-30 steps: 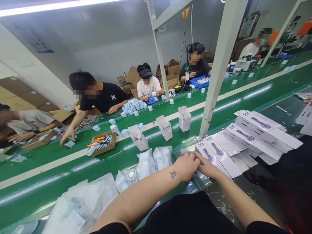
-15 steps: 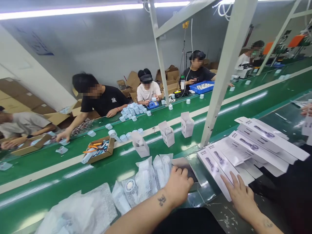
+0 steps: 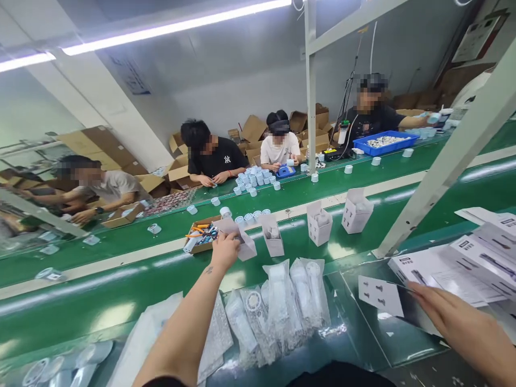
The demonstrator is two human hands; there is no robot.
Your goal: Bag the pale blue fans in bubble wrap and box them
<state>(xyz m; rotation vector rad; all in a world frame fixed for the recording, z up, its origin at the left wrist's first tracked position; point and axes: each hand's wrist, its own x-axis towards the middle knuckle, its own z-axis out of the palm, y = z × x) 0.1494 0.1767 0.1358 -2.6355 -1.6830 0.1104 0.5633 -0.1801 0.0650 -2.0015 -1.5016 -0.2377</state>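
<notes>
My left hand [image 3: 226,250] reaches across the belt, its fingers closed on a small white carton [image 3: 244,241] with the lid flap up. My right hand [image 3: 463,317] grips a printed white flat carton [image 3: 381,296] by its far edge; the thumb is hidden. Beside it lies a pile of flat printed cartons [image 3: 479,260]. Several light-blue devices in clear bubble bags [image 3: 278,295] lie in front of me. Three more white cartons stand on the belt, the closest being an open carton [image 3: 273,239].
Behind my left hand sits a cardboard tray [image 3: 201,248] of orange-handled tools and small parts. A slanted white post [image 3: 439,161] rises at the right. Co-workers sit across the green belt [image 3: 100,290], with light-blue cups [image 3: 253,177] and a blue tray [image 3: 385,144] before them.
My left hand has moved from the box beside the bagged devices to the belt with a white carton. My right hand has lifted a flat carton at the pile. The view has swung left.
</notes>
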